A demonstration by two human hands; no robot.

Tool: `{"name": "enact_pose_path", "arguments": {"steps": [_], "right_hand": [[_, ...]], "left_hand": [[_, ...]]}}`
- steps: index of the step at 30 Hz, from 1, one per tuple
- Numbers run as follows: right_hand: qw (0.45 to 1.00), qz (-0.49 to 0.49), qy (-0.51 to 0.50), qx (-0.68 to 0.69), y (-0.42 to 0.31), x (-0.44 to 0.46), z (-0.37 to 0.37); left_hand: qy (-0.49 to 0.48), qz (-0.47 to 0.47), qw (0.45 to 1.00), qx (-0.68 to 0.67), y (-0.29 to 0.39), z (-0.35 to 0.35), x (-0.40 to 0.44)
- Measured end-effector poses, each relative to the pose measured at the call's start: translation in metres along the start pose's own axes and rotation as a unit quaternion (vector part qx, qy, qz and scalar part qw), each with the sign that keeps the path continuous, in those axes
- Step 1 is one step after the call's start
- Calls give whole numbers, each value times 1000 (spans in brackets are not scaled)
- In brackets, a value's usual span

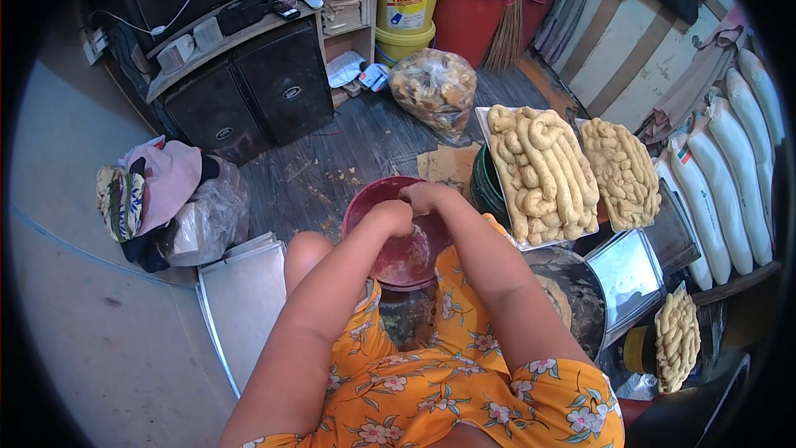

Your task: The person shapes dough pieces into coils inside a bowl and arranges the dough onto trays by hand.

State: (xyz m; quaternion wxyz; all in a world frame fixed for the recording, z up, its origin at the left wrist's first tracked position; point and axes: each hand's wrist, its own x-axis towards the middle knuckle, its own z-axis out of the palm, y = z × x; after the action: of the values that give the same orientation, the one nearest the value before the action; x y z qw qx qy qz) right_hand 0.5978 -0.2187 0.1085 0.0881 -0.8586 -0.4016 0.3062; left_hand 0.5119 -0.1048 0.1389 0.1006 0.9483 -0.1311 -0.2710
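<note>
A dark red basin (356,207) stands on the floor between my knees, its inside smeared with pale residue. Over its left-middle part is my left hand (391,218), fingers curled downward and mostly hidden behind the back of the hand. My right hand (421,197) is closed just beyond it, near the basin's far rim. What either hand grips, if anything, is hidden. To the right, a tray (539,242) bears piled ropes of twisted dough (547,174). Behind it lies a second load of dough twists (620,170).
Metal trays (240,294) lean at left near a bag with cloths (178,191). A clear bag of brownish pieces (433,87) sits ahead, before stacked buckets (408,0). A round dark pan (572,282), more trays (626,274) and white sacks (721,174) stand at right.
</note>
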Motion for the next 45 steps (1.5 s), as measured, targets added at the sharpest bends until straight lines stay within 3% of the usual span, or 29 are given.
{"name": "enact_pose_path", "arguments": {"steps": [45], "right_hand": [[1000,-2,-7,-15,-8,-11,-7]], "left_hand": [[5,3,1000,6,1,1,0]]}}
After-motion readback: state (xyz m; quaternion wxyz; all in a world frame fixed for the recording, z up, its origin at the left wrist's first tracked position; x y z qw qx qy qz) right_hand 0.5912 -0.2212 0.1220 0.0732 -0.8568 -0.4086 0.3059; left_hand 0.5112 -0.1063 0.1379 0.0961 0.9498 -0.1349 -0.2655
